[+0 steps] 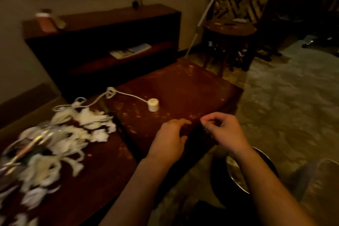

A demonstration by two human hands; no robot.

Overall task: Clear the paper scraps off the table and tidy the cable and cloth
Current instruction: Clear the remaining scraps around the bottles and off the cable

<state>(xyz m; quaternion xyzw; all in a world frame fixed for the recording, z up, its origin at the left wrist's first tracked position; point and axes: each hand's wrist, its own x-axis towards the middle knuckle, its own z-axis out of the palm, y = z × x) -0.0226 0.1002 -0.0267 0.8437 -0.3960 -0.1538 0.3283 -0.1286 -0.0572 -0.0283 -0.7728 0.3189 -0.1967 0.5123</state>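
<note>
Small pale paper scraps speckle the dark wooden table. A white cable with a knot runs across it to a round white plug. A heap of white cloth strips lies on the left table part. My left hand rests on the table near its front edge, fingers loosely curled, index tip on the surface. My right hand hovers beside it, thumb and forefinger pinched together on what looks like a tiny scrap, too small to make out.
A metal bin stands on the floor under my right forearm. A low dark shelf with magazines stands against the wall, and a round side table is behind. Carpeted floor lies to the right.
</note>
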